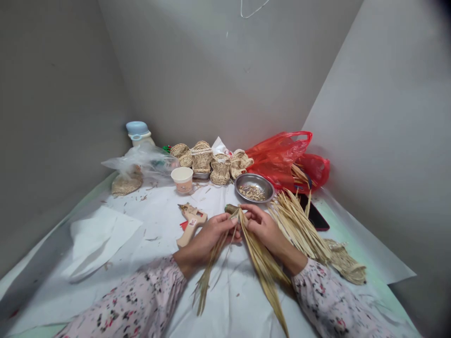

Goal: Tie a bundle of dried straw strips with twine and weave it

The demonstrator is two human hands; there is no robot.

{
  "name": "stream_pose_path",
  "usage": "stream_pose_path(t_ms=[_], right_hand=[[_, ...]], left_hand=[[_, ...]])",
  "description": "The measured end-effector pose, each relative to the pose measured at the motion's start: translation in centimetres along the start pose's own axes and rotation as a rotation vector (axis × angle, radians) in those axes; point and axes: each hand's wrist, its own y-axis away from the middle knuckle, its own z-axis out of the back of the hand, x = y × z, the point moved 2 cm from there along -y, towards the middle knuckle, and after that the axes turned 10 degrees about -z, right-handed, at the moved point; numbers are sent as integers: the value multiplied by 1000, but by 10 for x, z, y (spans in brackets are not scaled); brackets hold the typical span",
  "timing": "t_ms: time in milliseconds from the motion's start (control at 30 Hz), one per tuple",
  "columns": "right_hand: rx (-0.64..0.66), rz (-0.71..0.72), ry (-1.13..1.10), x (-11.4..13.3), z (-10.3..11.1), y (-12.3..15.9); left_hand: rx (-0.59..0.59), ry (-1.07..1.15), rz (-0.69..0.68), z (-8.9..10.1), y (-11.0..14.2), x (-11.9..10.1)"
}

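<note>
My left hand (210,235) and my right hand (268,233) meet over the middle of the table, both closed on dried leaf strips (260,263). The longer, wider strips hang from my right fingers toward the near edge. Thinner strands (208,276) trail below my left hand. A short olive-brown cylindrical piece (231,208) sticks out just beyond my fingertips; whether it is joined to the strips is hidden by my fingers. Left of my left hand, a cream glue gun (193,222) lies on the white table cover (141,281).
A metal bowl (268,193) holds small straw scraps. A pile of straw strips (301,225) partly covers a dark tablet-like device (320,218). Behind stand a paper cup (183,182), several woven straw pieces (202,157), a red plastic bag (276,157) and a blue-lidded bottle (137,129).
</note>
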Motion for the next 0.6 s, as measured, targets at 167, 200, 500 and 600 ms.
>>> stream_pose_path(t_ms=[167,200,500,600], right_hand=[[-12,-53,-46,-5,-4,-1],[-15,-56,-45,-5,-4,0],[-11,-109,-118,-4,1,-1],[48,-81,-41,-5,-2,-1]], left_hand=[[52,-154,-79,-3,2,2],[54,-176,-81,-2,2,2],[28,-190,-99,3,-1,5],[34,-199,-109,4,-2,6]])
